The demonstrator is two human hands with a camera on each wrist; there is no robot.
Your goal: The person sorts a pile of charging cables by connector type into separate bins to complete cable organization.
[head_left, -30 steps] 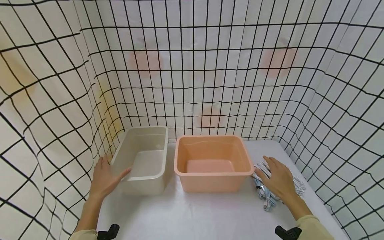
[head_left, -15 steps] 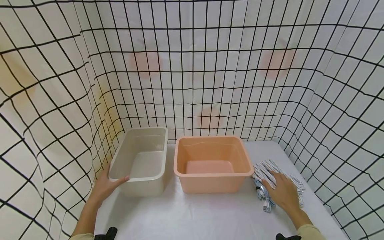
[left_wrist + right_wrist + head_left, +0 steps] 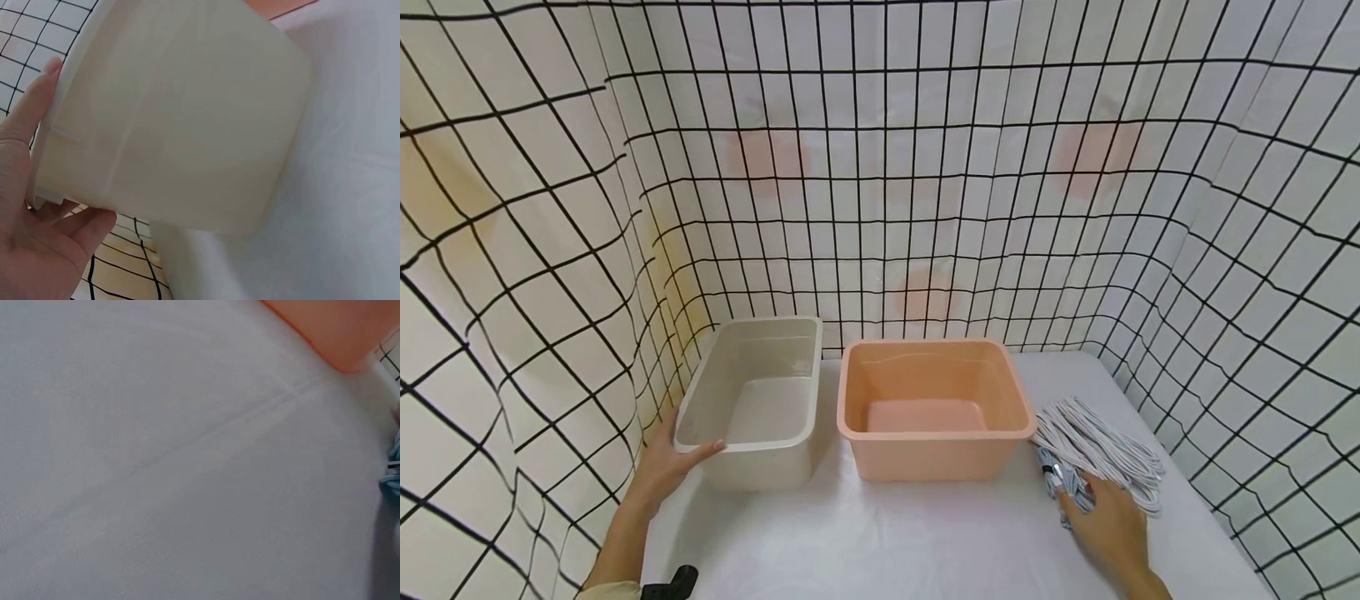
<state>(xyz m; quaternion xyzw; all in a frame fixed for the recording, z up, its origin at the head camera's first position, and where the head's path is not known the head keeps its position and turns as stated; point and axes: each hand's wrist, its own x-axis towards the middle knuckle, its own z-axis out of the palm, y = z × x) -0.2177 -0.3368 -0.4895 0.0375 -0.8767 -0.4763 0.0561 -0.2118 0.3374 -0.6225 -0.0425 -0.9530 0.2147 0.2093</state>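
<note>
At the left, a beige plastic tub (image 3: 760,472) stands with its long side running away from me. My left hand (image 3: 658,471) holds its near left corner; in the left wrist view the thumb lies along the rim and the other fingers bend beneath the corner. On the right, my right hand (image 3: 1108,525) grips a bundled light blue cable (image 3: 1054,475) between thumb and fingers, partly hiding it. Bundled white cable (image 3: 1097,442) lies just behind that hand. Only the edge of the blue cable (image 3: 392,478) shows in the right wrist view.
A peach plastic tub (image 3: 925,460) stands in the middle, between the beige tub and the cables. Black wire mesh (image 3: 883,208) surrounds the white-covered table (image 3: 880,542) at the back and both sides.
My right hand has come down and nearer to me, from above the white cable onto the blue one, its fingers closing. My left hand has settled against the beige tub's corner.
</note>
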